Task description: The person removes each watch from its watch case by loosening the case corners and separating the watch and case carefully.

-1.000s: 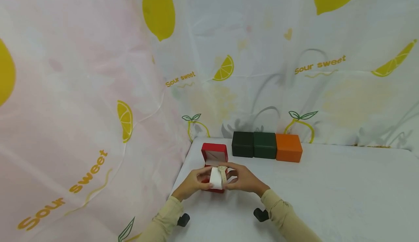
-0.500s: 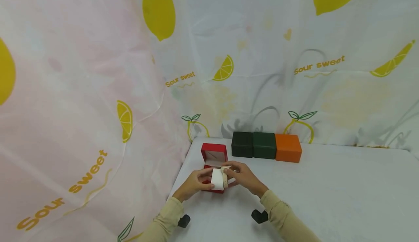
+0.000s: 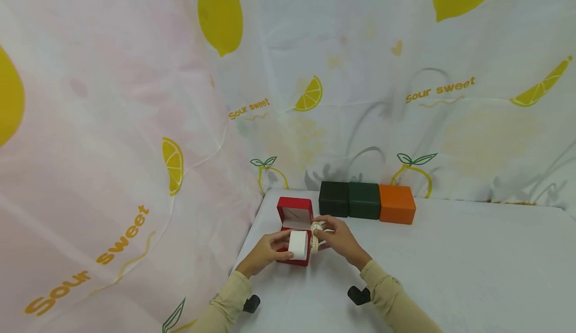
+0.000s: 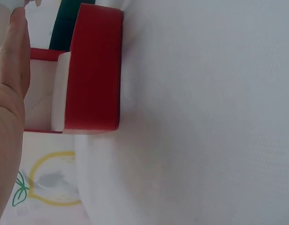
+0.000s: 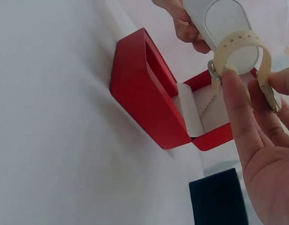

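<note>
My left hand (image 3: pixel 262 254) holds a white watch cushion (image 3: pixel 298 244) between thumb and fingers, over the front part of an open red watch box (image 3: pixel 294 203). Just right of it, my right hand (image 3: pixel 340 241) pinches a wristwatch (image 3: pixel 317 226) with a cream strap and a pale round face. In the right wrist view the strap (image 5: pixel 240 39) forms a closed loop beside the cushion's oval end (image 5: pixel 224 21), with fingers inside the loop. The box's lid stands raised at the back, showing a pale lining. The left wrist view catches only part of the left hand (image 4: pixel 12 61).
Behind and to the right stand a black box (image 3: pixel 334 199), a dark green box (image 3: pixel 364 201) and an orange box (image 3: pixel 397 204), side by side. All sit on a white-covered table (image 3: pixel 472 263). A lemon-print curtain (image 3: pixel 351 73) hangs at the back and left.
The right hand has drawn the wristwatch off the cushion's right end, and a small gap now shows between them. The left hand and the red box have stayed nearly still.
</note>
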